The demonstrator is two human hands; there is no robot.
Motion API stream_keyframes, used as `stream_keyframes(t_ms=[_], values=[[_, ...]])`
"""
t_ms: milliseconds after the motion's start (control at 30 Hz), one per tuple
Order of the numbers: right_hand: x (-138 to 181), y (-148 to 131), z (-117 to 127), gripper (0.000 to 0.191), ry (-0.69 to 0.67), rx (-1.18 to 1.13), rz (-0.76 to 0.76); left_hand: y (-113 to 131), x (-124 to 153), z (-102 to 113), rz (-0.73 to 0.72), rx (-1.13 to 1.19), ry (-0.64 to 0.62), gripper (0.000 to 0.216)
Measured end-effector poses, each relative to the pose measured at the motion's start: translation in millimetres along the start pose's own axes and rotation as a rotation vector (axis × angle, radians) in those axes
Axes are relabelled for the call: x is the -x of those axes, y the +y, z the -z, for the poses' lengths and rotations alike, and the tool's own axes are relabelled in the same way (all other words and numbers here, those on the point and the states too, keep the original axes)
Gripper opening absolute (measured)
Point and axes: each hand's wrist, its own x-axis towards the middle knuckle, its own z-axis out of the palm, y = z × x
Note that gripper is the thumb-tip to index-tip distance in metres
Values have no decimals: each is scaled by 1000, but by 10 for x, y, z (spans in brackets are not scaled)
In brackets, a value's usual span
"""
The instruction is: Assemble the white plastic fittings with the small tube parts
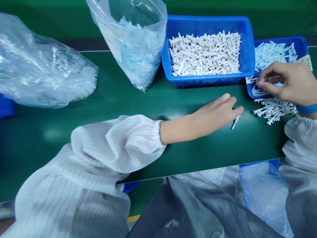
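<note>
My left hand lies palm down on the green table, fingers stretched out together, fingertips touching a small white plastic part. My right hand hovers over the front edge of the small blue bin of pale blue-white parts, its fingers pinched on one small pale part. Just below that hand sits a loose pile of white parts on the table. A larger blue bin filled with white plastic parts stands behind my left hand.
A clear plastic bag of blue-white parts stands upright at the back centre. A second, larger clear bag lies at the left. Below the table's near edge are my white striped sleeves and another bag in my lap.
</note>
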Motion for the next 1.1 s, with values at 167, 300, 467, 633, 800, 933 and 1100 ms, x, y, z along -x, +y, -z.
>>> stream_keyframes(t_ms=[167,300,467,633,800,933,1100], values=[[-16,-210,-5,29,12,-51,0,-284,-82,-234,109,307,86,26],[-36,-420,-41,25,-32,-141,61,-421,-134,-351,151,438,117,7],[-61,-634,-123,18,-66,-182,186,-425,-155,-337,185,437,117,10],[-62,-724,-216,15,-26,-158,274,-421,-187,-290,244,433,61,13],[-35,-774,-264,17,-52,-196,194,-429,-198,-287,242,419,56,16],[-22,-804,-237,18,-86,-191,100,-424,-211,-287,245,416,47,16],[-29,-794,-236,18,-94,-205,106,-411,-228,-260,259,407,28,19]])
